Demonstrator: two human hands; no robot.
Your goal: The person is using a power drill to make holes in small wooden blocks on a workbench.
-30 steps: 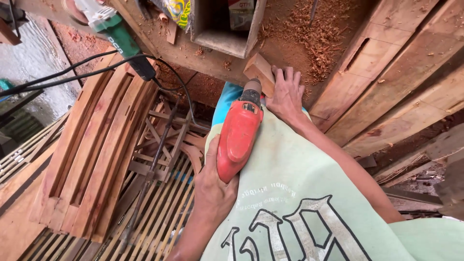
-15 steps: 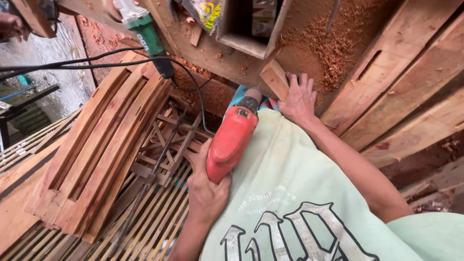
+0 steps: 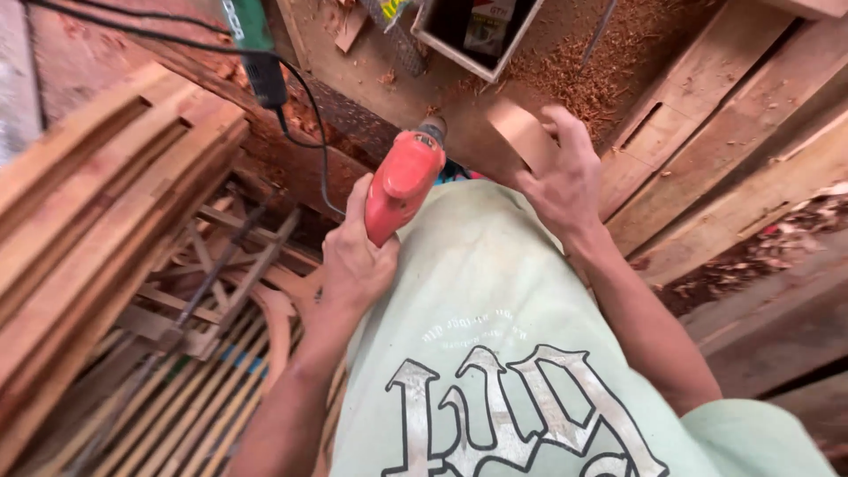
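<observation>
Red-orange plastic forms the casing of the electric drill (image 3: 402, 185), which the left hand (image 3: 353, 261) grips around its rear end, fingers wrapped tight on the body and thumb lying along its side. The drill's dark nose points away from the person, toward a small wooden block (image 3: 519, 132). The right hand (image 3: 561, 181) holds this block from its right side, fingers curled over its top edge and pinching it. Drill and block sit just above the upper edge of the person's pale green shirt (image 3: 495, 318), near each other; whether the bit touches the wood cannot be told. Beyond them lies a worktop (image 3: 424, 97) scattered with reddish wood shavings (image 3: 583, 75). A black cable (image 3: 305, 115) hangs from a green tool (image 3: 247, 26) at upper left. Stacked wooden frame parts (image 3: 97, 203) lean at left; broad planks (image 3: 733, 115) slope at right.
</observation>
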